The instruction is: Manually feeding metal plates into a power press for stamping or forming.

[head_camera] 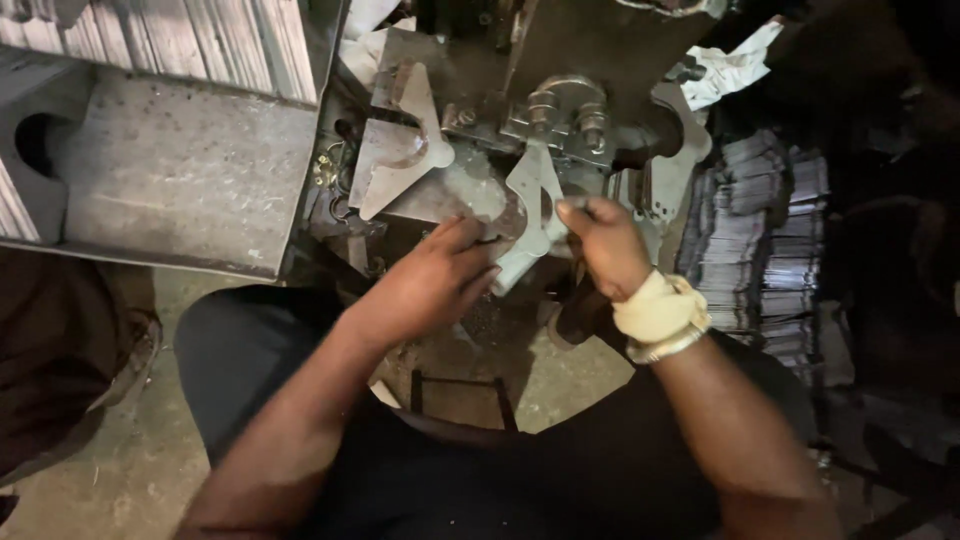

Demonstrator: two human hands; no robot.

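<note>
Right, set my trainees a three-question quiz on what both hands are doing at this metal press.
1. True or false: both hands touch the flat metal plate.
2. Which hand wears a cloth wrap at the wrist? A left, B right.
3. Fill in: stacks of thin metal sheets lie on the person's ___ side.

Key: 1 true; 2 B; 3 right.

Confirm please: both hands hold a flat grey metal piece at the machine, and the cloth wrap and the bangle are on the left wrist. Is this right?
Not quite. The cloth wrap and the bangle are on the right wrist, not the left, as the head view shows. The rest stands: the left hand and the right hand both hold the flat grey metal piece at the machine.
</note>
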